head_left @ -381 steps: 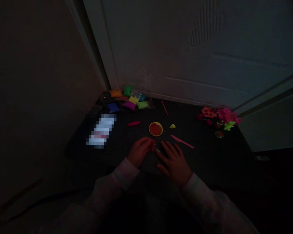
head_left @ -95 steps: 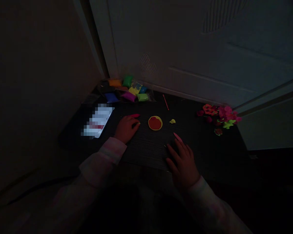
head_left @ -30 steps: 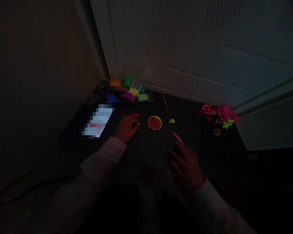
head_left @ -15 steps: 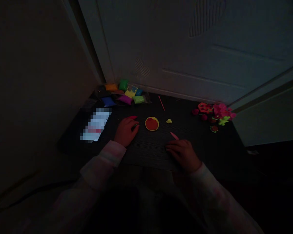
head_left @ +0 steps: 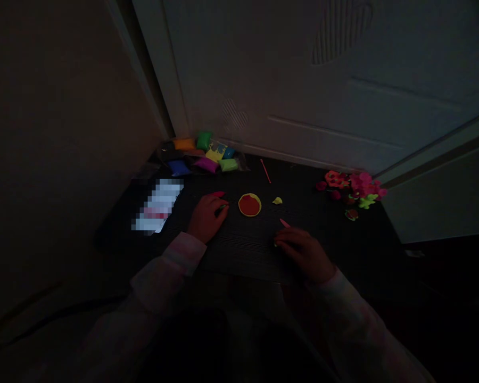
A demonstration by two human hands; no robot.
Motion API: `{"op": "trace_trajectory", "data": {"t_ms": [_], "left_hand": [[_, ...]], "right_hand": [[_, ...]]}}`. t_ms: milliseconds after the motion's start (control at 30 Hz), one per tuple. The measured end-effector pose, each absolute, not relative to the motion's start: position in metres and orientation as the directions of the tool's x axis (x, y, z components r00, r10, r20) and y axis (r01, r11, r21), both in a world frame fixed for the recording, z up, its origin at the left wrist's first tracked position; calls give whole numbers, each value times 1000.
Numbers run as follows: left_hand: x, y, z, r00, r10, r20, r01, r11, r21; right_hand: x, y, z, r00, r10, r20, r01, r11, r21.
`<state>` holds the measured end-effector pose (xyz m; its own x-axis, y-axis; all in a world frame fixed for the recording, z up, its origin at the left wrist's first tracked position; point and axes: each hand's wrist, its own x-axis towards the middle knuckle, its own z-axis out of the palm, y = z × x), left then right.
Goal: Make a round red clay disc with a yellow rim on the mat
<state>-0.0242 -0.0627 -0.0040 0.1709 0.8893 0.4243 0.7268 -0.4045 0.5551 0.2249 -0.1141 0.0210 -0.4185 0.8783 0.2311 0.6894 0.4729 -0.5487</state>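
Note:
Dim light covers the dark table. My left hand rests left of a round disc of red clay with a yellow rim, its fingertips pinched around a small green bit of clay. A pink piece lies just beyond that hand, partly hidden by it. My right hand is low over the table at the right, fingers bent together; a tiny pale green bit of clay shows at the fingertips. Just past its knuckles a pink clay knife sticks out. A small yellow lump of clay lies right of the disc.
Colourful clay packets lie at the back left, near a pink stick tool. A lit phone with a blurred screen is at left. Finished-looking pink, red and yellow-green clay shapes cluster at the right. A white panelled door stands behind.
The view has shifted slightly. My right hand has moved a little to the right and nearer, covering more of the pink knife. My left hand stays nearly in place.

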Motion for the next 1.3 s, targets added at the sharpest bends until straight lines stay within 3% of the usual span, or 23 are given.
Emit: {"op": "trace_trajectory", "data": {"t_ms": [133,267,400,567,867,1300], "left_hand": [[-20,-62,9,132,937,324,655,-327,681],[-14,-43,29,164,979,118,492,-185,851],[-8,-11,42,179,983,49,419,-121,900],[-4,7,31,321,945,-66,225,-8,974],[-2,4,22,303,936,-182,94,160,983],[1,3,16,318,936,-150,30,148,989]], "right_hand": [[210,-99,33,-381,881,281,655,472,-590],[190,-66,37,-336,875,348,601,484,-636],[175,-27,34,-282,868,409,557,495,-667],[166,-5,26,-269,866,421,519,499,-694],[164,-4,17,-304,868,393,527,497,-689],[164,-8,16,-301,856,420,511,516,-687]]}}
